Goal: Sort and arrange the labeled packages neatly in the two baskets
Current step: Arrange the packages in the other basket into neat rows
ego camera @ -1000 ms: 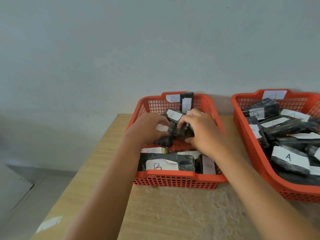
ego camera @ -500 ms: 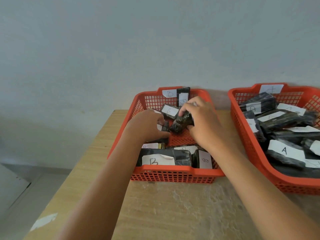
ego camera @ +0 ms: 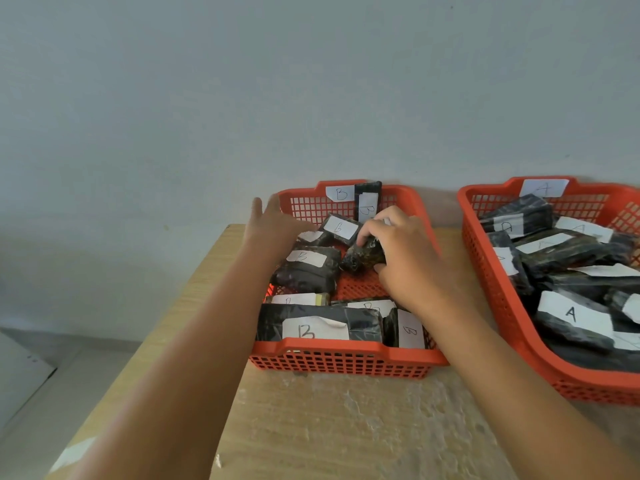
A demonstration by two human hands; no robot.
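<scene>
From where I watched, the right hand [ego camera: 405, 258] had its grip closed round a small dark package [ego camera: 363, 259] in the middle of the left basket [ego camera: 346, 358], the one tagged B on its far rim; fingers curled over the top, thumb under the near side. The package lay with its long axis running left to right, its crumpled end pointing towards the left hand [ego camera: 273, 226], and its label, if it had one, was not showing to me. The left hand was open, fingers spread and straight, raised over the basket's far left corner and holding nothing. So the package sat directly in the right grip and only near the left one, with a B-labelled package [ego camera: 308, 268] lying between them. I judged the coming move hung on that bare patch of basket floor [ego camera: 360, 289] just on the near side of the held package: setting it down there, turned to match the row of B packages [ego camera: 318, 327] along the near wall, looked the tidy choice. The right basket [ego camera: 519, 344], piled with A packages, stood well apart on the bench [ego camera: 346, 427], untouched by either hand.
</scene>
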